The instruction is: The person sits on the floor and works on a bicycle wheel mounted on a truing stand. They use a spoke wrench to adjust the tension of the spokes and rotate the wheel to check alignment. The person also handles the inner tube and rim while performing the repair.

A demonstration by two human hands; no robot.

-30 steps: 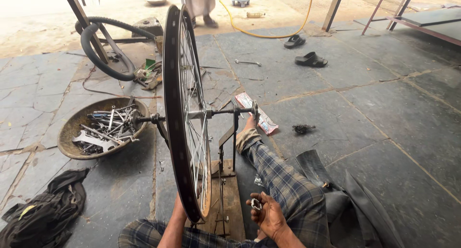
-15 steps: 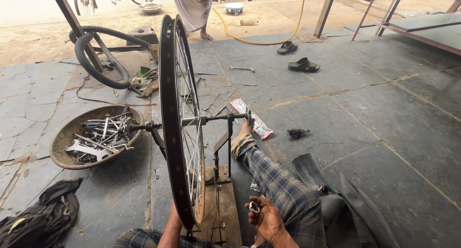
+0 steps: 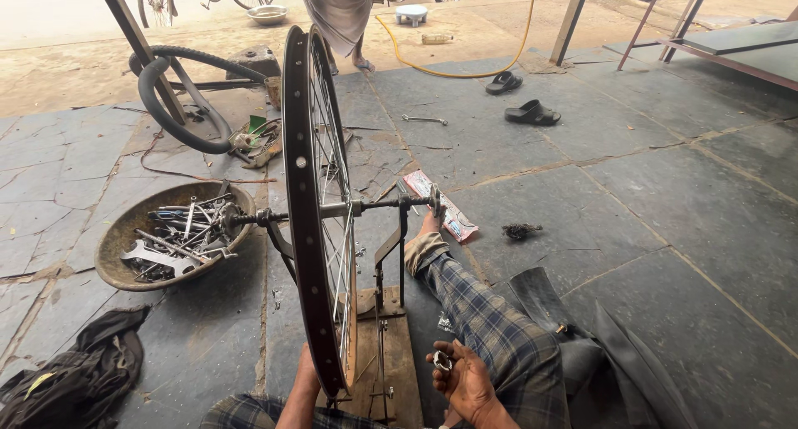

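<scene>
While the person sits on the stone floor (image 3: 665, 196) with one leg stretched out, the right hand (image 3: 465, 379) curls in a loose grip around a small metal part (image 3: 442, 362) near the lower edge of view. The left hand (image 3: 306, 377) rests against the rim of the bicycle wheel (image 3: 309, 229); whether its grip is closed I cannot tell. That wheel stands upright in a truing stand (image 3: 382, 313) on a wooden board (image 3: 399, 354). Left of it sits a round pan of wrenches (image 3: 170, 234). Farther off lie sandals (image 3: 532, 113) and a yellow hose (image 3: 453, 70).
</scene>
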